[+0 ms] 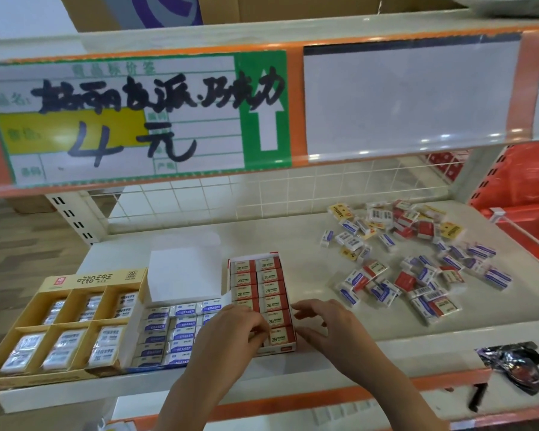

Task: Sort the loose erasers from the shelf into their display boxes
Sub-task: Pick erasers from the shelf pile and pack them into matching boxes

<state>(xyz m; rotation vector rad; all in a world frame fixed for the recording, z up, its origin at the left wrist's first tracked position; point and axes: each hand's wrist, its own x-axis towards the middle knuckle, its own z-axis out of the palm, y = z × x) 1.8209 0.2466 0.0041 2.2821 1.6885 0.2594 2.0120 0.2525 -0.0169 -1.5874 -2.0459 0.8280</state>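
Observation:
Three display boxes stand in a row on the shelf. A yellow box (63, 283) at the left has compartments of wrapped white erasers. In the middle, a blue-and-white box (181, 275) with its white lid up holds blue-labelled erasers. The red box (252, 255) holds two columns of red-and-cream 2B erasers (269, 289). My left hand (231, 334) curls over the near left part of the red box, fingertips on an eraser there. My right hand (321, 328) rests with bent fingers against that box's near right corner. Loose erasers (411, 259) lie scattered on the right.
The white shelf (308, 262) has a wire grid back and an orange front edge. A large price sign (131, 119) hangs on the shelf above. A crumpled dark wrapper (514, 365) lies at the near right edge. Red shelving (523, 219) stands at the far right.

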